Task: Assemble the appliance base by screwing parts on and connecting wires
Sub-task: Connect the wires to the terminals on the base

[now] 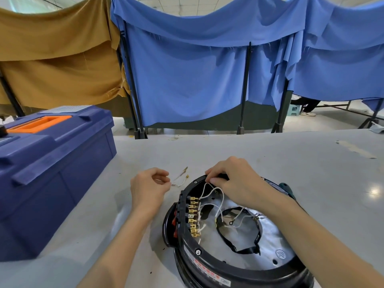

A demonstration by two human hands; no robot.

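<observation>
Appliance base [239, 265] sat on worktop [311, 163], near right. Right hand [234, 177]: fingers curled, pinching white wire [204, 189] at far rim. Left hand [148, 186]: fingers curled, pinching loose wire [180, 182] just left of the base.

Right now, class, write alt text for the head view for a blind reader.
A person's right hand pinches a white wire at the far rim of an open black appliance base; the left hand holds a loose wire.
</observation>
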